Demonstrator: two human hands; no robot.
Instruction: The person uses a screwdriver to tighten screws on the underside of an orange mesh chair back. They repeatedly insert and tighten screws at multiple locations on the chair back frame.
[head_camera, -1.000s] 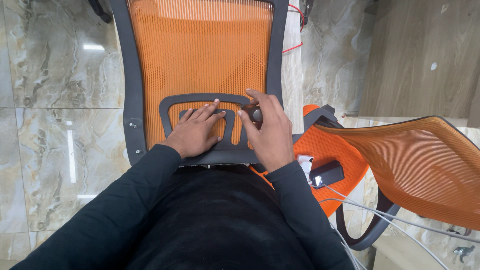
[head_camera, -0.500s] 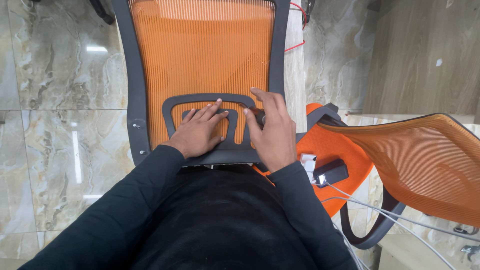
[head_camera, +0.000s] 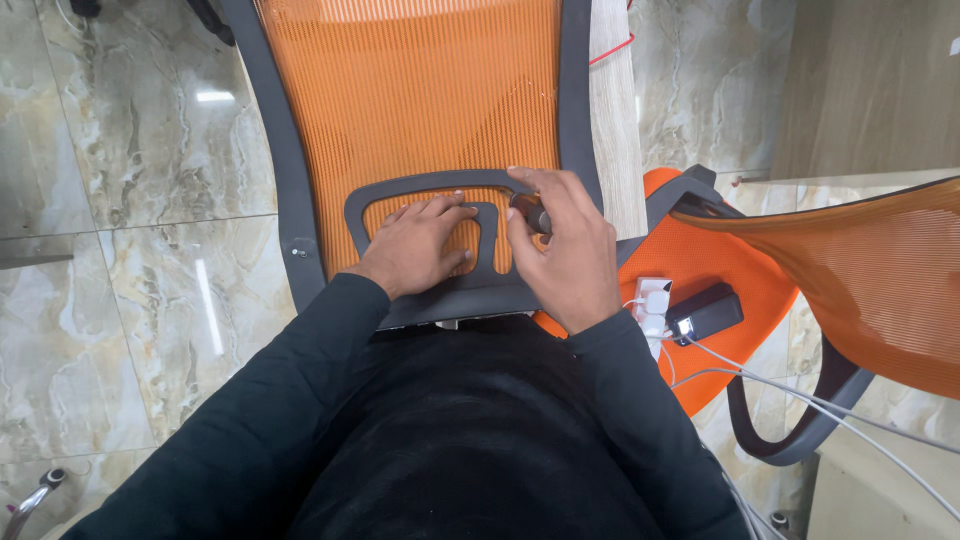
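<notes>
marble floor | chair back (head_camera: 420, 90) | left hand (head_camera: 420, 248) flat on lumbar frame (head_camera: 400, 192) | right hand (head_camera: 560, 250) gripping knob (head_camera: 531, 213)

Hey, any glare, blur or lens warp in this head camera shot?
Head view: sharp on both hands, left hand and right hand; ceiling-light glare streaks the glossy floor tiles; wide-angle lens bows the grey chair frame; lighting even, shadows soft.

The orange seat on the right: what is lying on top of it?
On the orange seat lie a white plug adapter and a black power brick, with white cables trailing off. The other chair back covers its far side.
</notes>
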